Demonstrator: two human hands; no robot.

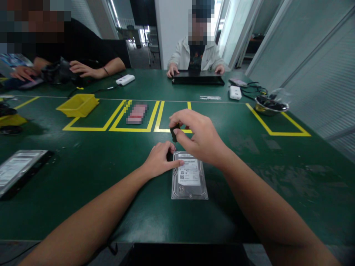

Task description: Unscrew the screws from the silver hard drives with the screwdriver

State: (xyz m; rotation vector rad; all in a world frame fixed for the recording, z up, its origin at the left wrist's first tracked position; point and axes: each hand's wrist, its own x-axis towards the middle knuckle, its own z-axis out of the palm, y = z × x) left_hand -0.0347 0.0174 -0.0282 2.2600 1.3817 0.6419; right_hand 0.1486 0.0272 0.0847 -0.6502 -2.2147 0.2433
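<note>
A hard drive (191,186) with a white label lies flat on the green table in front of me. My left hand (161,159) grips it at its far left side, thumb pressed on the label. In my right hand (198,135) is a screwdriver (174,133), its dark handle pinched between thumb and fingers. The screwdriver stands nearly upright, and its thin shaft comes down at the drive's far left corner, close to my left fingertips. Those fingertips partly hide the tip.
Another hard drive (20,168) lies at the left. Beyond are a yellow bin (79,104), a blurred pink item (137,113), and a metal bowl (271,107) of dark items. Two people sit across, one holding a black tray-like object (198,78). White devices (235,92) lie nearby.
</note>
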